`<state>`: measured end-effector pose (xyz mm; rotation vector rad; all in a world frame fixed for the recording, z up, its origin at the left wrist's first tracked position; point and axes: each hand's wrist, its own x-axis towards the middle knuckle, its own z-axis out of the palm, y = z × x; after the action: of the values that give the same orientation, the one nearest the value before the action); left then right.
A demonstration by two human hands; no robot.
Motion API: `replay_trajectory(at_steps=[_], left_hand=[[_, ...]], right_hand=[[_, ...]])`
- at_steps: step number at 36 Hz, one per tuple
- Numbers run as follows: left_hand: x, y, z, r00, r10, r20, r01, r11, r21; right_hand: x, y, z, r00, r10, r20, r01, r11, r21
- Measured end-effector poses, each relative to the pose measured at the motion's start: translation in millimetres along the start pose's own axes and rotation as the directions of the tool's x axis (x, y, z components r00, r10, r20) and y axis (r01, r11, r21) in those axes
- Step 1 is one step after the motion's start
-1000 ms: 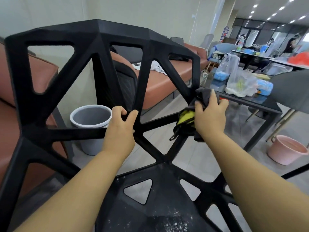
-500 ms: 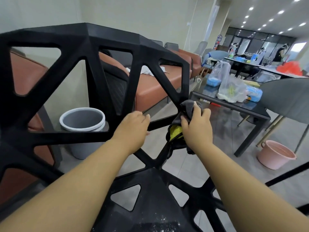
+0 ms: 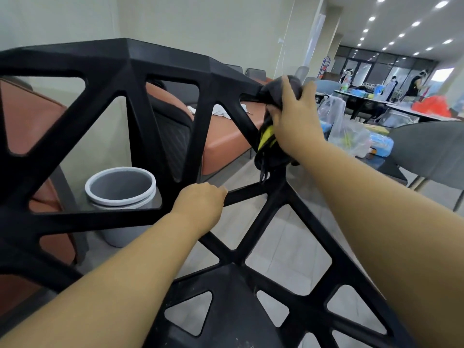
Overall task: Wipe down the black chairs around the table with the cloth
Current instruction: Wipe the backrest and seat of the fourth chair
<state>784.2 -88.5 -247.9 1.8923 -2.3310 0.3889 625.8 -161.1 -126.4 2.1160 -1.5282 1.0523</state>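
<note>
While the left hand [image 3: 200, 202] clenches round a low cross-strut of the chair [image 3: 140, 79] back to steady it, the right hand [image 3: 293, 116] grasps the cloth [image 3: 266, 139], dark with a yellow patch. It presses the cloth against the upper right corner of the back, where the top rail meets the sloping side strut. A loose end of the cloth hangs below the palm, beside that strut. The step in hand looks like wiping the back's frame along its right edge. The seat [image 3: 226, 297] shows faint pale specks near the bottom of the view, so it probably has yet to be wiped. The next move calls for drawing the cloth along the rail or down the side strut, wrapped round the bar so that more than one face is cleaned. After that come the inner struts, where the cloth must reach through the triangular openings. The left hand will have to shift, since it covers the very strut it holds. A grey bin [image 3: 120, 184] stands on the floor behind the back, seen through the lattice. Whether any other black chairs are done cannot be told.
</note>
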Motion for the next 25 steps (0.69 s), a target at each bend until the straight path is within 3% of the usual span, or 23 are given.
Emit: replay_trajectory(at_steps=[6, 14, 17, 20, 23, 25], left_hand=[[-2.6, -2.3, -3.2, 1.0, -0.002, -0.031, -0.001, 0.996, -0.084], [-7.6, -1.2, 3.0, 0.999, -0.001, -0.051, -0.004, 0.994, -0.108], [-7.5, -1.2, 5.0, 0.998, -0.009, -0.066, 0.001, 0.993, -0.12], [-7.5, -0.8, 7.6, 0.996, -0.008, -0.091, -0.004, 0.991, -0.134], [-9.3, -1.3, 11.3, 0.993, -0.024, -0.116, 0.005, 0.986, -0.165], [-10.4, -1.4, 12.6, 0.992, -0.024, -0.124, 0.002, 0.984, -0.176]], right_hand=[[-41.2, 19.7, 16.4, 0.986, -0.164, -0.028, 0.163, 0.986, -0.022], [-76.5, 34.8, 23.5, 0.99, -0.136, 0.044, 0.137, 0.99, -0.032], [-44.0, 14.5, 8.9, 0.984, -0.152, -0.089, 0.155, 0.987, 0.031], [-7.0, -15.1, -4.0, 0.953, -0.282, -0.114, 0.279, 0.959, -0.044], [7.8, -35.6, -0.9, 0.875, -0.485, 0.003, 0.475, 0.855, -0.207], [4.6, -36.9, 6.1, 0.86, -0.507, 0.052, 0.503, 0.828, -0.246]])
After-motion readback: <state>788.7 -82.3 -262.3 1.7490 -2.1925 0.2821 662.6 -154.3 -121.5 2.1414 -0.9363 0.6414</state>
